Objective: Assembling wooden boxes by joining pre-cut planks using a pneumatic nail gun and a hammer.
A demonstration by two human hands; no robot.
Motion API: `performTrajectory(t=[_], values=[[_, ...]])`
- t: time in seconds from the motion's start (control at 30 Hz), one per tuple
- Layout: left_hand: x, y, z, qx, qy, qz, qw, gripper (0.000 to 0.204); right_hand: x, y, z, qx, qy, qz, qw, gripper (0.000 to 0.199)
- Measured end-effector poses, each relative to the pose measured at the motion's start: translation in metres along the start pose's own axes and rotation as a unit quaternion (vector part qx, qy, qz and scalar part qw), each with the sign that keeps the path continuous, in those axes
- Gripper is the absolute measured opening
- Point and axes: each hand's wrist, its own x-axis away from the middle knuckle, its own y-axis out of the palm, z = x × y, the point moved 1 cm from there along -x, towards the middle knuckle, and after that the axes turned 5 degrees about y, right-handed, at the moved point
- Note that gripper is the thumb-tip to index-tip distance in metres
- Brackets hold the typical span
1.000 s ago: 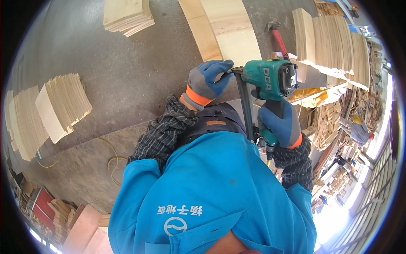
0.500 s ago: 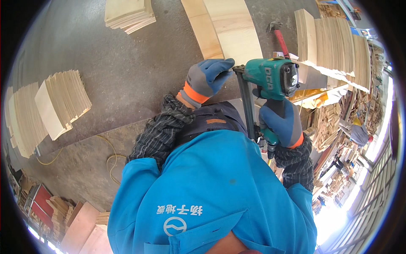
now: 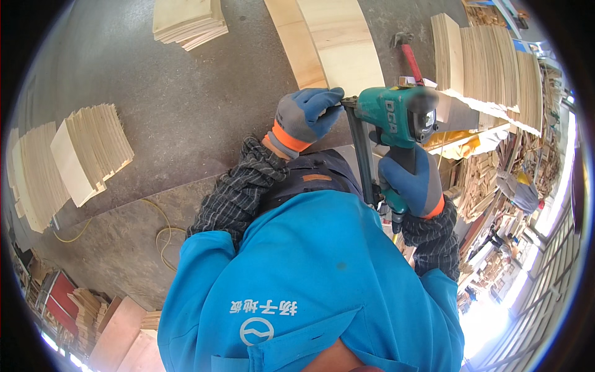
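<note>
My right hand, in a blue and grey glove with an orange cuff, is wrapped round the handle of a green nail gun. The tool lies sideways, its nose pointing left and its long dark magazine running down toward my lap. At the nose is my left hand, gloved the same way, with fingers curled and the thumb close to them. Whatever those fingers pinch is hidden. Just beyond both hands, a pale wooden board lies alongside a tanner board on the grey work surface.
A red-handled hammer lies right of the boards. Stacks of thin wooden panels stand at right, far left and left. A yellow hose curls on the floor. Scrap wood and another person are at right.
The nail gun's rear end looks smeared now and was sharp before. My hands have barely moved. The other person at right has shifted slightly.
</note>
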Motion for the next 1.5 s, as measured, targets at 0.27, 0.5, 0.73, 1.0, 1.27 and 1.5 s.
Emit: performTrajectory(t=[0.27, 0.5, 0.73, 1.0, 1.27, 1.5], values=[[0.0, 0.001, -0.001, 0.008, -0.002, 0.0, 1.0, 0.025, 0.003, 0.002, -0.005, -0.033, 0.003, -0.023, 0.999, 0.039], [-0.001, 0.0, 0.001, 0.02, -0.018, -0.001, 1.0, 0.022, 0.001, 0.0, -0.005, -0.007, 0.02, -0.011, 1.0, 0.038], [-0.002, -0.002, 0.002, 0.042, -0.024, 0.026, 0.998, 0.021, 0.0, -0.001, -0.007, 0.001, 0.019, -0.007, 1.0, 0.04], [-0.003, -0.002, 0.003, 0.055, -0.047, -0.001, 0.997, 0.022, -0.001, -0.001, -0.01, 0.012, 0.012, -0.009, 1.0, 0.039], [-0.001, -0.003, 0.004, 0.058, -0.064, -0.012, 0.996, 0.025, 0.0, 0.0, -0.011, 0.012, 0.004, -0.022, 1.0, 0.039], [-0.002, -0.003, 0.005, 0.056, -0.067, -0.015, 0.996, 0.023, 0.0, -0.001, -0.012, 0.012, 0.013, -0.015, 1.0, 0.04]])
